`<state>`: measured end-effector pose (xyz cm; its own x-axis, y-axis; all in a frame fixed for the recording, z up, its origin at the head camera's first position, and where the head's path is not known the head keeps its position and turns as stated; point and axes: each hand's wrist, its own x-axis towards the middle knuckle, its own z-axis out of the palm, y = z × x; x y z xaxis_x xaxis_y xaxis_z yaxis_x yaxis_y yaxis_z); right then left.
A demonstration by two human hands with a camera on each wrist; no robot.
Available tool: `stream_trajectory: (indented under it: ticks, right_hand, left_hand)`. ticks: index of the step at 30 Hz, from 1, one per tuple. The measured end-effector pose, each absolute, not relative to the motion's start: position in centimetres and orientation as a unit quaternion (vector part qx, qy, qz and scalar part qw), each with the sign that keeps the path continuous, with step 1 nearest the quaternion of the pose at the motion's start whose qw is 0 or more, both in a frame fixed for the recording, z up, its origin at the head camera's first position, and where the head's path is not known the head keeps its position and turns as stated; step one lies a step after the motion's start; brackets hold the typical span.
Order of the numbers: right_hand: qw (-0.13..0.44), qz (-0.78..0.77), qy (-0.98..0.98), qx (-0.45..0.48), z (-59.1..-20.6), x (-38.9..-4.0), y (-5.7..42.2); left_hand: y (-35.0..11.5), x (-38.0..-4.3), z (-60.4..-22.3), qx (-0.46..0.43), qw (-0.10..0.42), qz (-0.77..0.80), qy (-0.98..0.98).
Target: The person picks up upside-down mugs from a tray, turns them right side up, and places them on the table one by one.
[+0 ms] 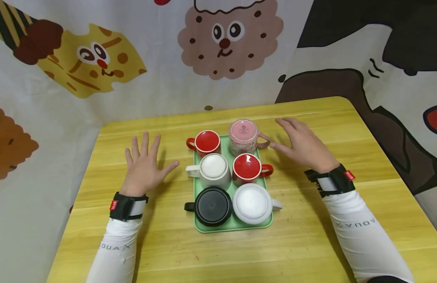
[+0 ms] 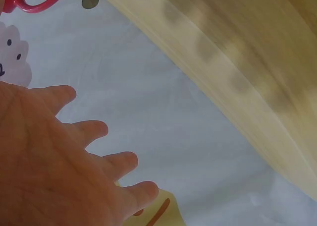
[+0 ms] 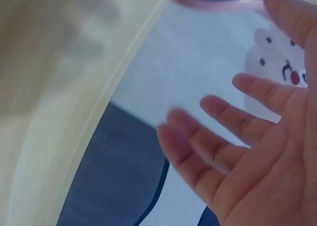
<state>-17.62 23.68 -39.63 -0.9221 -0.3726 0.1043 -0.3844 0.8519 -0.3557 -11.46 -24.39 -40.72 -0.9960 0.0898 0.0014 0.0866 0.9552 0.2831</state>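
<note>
A green tray holds several mugs in two columns. In the left column are a red mug, a white mug and a black mug. The right column has a pink mug, base up, another red mug and a second white mug. My left hand, fingers spread, is left of the tray, holding nothing. On the right, my right hand has its thumb tip close to the pink mug's handle; whether they touch I cannot tell. Its fingers extend loosely.
The tray stands on a yellow wood-grain table. Behind the table's far edge hangs a white cloth printed with cartoon food. Each wrist wears a black strap.
</note>
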Motion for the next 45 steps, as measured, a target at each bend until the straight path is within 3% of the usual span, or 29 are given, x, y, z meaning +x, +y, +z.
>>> stream_trajectory:
  ticks: [13, 32, 45]
  right_hand:
    - [-0.036, 0.196, -0.945, 0.258, -38.9, -19.5, 20.1]
    - [-0.034, 0.256, -0.921, 0.291, -40.0, -20.0, 19.8]
    - [0.004, 0.269, -0.919, 0.287, -37.7, -19.6, 19.7]
  left_hand:
    - [-24.0, -11.2, -40.7, 0.051, 0.008, 0.144, 0.988]
    - [-23.5, -11.0, -40.2, 0.056, -0.007, 0.155, 0.986]
    - [-22.5, -10.6, -38.6, 0.085, -0.052, 0.188, 0.977]
